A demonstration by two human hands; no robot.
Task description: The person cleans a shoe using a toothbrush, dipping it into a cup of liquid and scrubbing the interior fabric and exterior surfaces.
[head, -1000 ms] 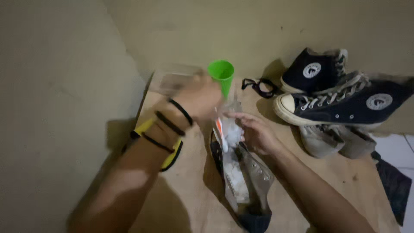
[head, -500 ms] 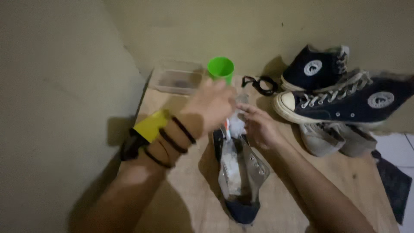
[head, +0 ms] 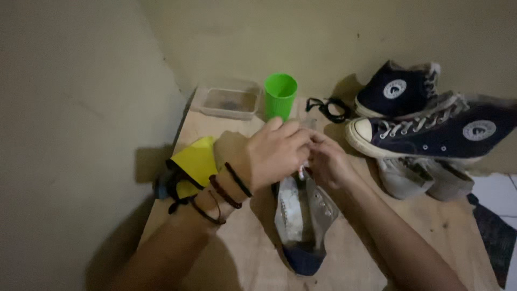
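- I see my left hand and my right hand meet in the middle of the frame, fingertips touching, right above the top end of a grey, dirty cloth high-top shoe with a dark blue toe.
- The shoe lies on the brown wooden worktop. Its long side runs from the hands down to the lower middle of the frame, and the blue toe points at the bottom edge.
- So the shoe lies just below and in front of both hands. Both are about as near to it; the right hand looks a bit closer to its opening.
- Both grips are pinched shut on something small and whitish at the top of the shoe. It may be a lace or the cloth, but I cannot tell which.
- The shoe looks soft, floppy and open, with pale stuff inside it.
- My left wrist wears dark cord bracelets.
- A yellow cloth lies left of the hands.
- A green plastic cup and a clear plastic tray stand above the hands, near the wall.
- Two dark blue high-top shoes with white soles sit at the upper right.
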